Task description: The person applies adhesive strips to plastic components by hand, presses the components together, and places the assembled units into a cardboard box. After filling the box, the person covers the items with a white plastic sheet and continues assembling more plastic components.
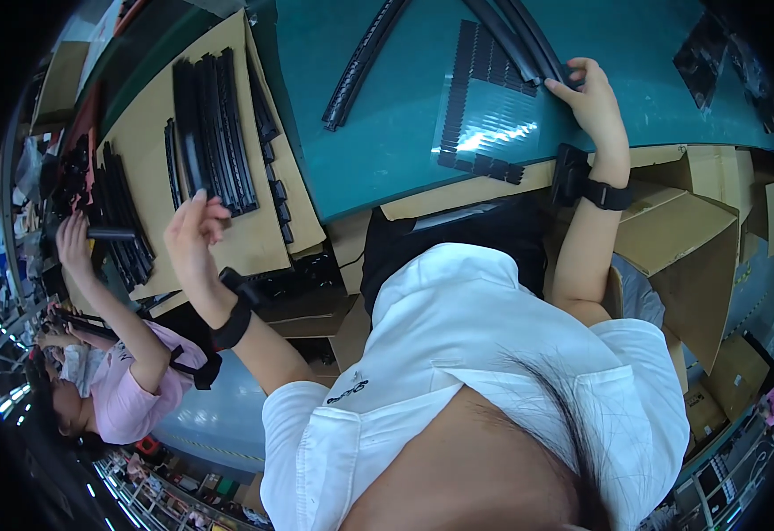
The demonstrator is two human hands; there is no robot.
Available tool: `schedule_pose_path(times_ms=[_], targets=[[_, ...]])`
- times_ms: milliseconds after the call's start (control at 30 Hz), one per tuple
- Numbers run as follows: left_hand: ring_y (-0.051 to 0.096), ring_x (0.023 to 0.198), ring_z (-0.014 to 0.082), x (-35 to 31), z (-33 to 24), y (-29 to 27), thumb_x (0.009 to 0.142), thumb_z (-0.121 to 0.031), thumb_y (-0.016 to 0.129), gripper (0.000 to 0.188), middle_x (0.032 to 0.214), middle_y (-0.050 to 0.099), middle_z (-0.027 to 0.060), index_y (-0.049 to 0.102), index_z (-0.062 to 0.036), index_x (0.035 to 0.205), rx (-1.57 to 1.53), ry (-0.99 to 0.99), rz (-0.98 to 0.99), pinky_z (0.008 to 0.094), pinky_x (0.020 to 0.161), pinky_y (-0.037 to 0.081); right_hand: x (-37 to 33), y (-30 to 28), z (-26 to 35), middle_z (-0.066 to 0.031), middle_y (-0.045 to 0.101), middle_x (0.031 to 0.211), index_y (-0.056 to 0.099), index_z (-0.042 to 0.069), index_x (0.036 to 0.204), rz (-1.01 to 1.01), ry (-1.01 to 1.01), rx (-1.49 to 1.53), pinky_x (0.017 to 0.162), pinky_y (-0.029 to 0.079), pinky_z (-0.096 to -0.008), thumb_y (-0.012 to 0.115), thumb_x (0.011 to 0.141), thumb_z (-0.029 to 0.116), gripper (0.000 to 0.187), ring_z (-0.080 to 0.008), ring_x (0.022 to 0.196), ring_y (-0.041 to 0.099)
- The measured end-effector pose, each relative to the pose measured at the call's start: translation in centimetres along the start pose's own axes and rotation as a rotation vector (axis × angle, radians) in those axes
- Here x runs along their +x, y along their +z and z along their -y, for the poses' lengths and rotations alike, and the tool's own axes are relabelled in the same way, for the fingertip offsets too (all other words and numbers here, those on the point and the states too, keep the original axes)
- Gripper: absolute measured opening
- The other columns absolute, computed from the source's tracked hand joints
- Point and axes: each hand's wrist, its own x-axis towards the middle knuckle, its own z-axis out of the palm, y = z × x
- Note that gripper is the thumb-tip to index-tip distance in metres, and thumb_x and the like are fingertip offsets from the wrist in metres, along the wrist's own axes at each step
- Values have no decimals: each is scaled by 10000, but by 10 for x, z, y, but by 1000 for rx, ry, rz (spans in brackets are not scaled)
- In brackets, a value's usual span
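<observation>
My left hand is closed at the near end of a long black plastic strip, which looks smeared by motion. Beside that strip lie several similar black trim strips on a sheet of cardboard. On the right, my right hand pinches the near end of a curved black strip on the green table. A second dark strip runs alongside it. Left of these is a clear sheet bordered by rows of small black pieces.
Another pair of black strips lies at the table's far edge. Dark film pieces are at the far right. An open cardboard box stands below the table edge. On the left, a co-worker in pink reaches toward more strips.
</observation>
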Motion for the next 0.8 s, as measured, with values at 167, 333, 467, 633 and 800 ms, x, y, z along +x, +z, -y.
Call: schedule_pose_path(times_ms=[167, 333, 467, 633, 800], targets=[[484, 478, 62, 5, 20, -29, 893, -300, 605, 324, 642, 629, 57, 663, 12, 829, 412, -78, -190, 188, 460, 332, 3, -10, -5, -138, 617, 986, 528, -16, 1164, 139, 102, 27, 768, 483, -321, 618, 870, 299, 440, -242, 844, 595], [484, 526, 103, -21, -3, 39, 869, -237, 642, 232, 655, 606, 52, 664, -12, 817, 495, 302, -356, 232, 515, 387, -10, -19, 12, -120, 636, 868, 510, -28, 1173, 71, 327, 436, 676, 475, -277, 511, 943, 222, 340, -180, 743, 589], [585, 725, 231, -51, -15, 152, 731, -107, 723, 103, 777, 625, 63, 660, -76, 807, 456, 897, 86, 310, 617, 457, -10, -24, 15, -79, 617, 837, 502, -32, 1158, 42, 268, 869, 593, 428, -234, 436, 976, 185, 291, -113, 680, 536], [552, 702, 194, -60, -1, 223, 651, -91, 717, 113, 699, 570, 23, 656, -87, 746, 464, 1035, 200, 303, 600, 456, -21, -31, 57, -11, 519, 750, 512, 18, 978, 301, 158, 1417, 599, 369, -237, 389, 989, 233, 248, -94, 653, 429], [541, 690, 180, -52, 13, 233, 630, -84, 708, 107, 699, 566, 4, 649, -91, 719, 483, 1024, 222, 297, 593, 452, -30, -24, 90, -36, 397, 641, 475, 57, 907, 542, 610, 2039, 500, 328, -238, 369, 989, 322, 297, -125, 527, 365]])
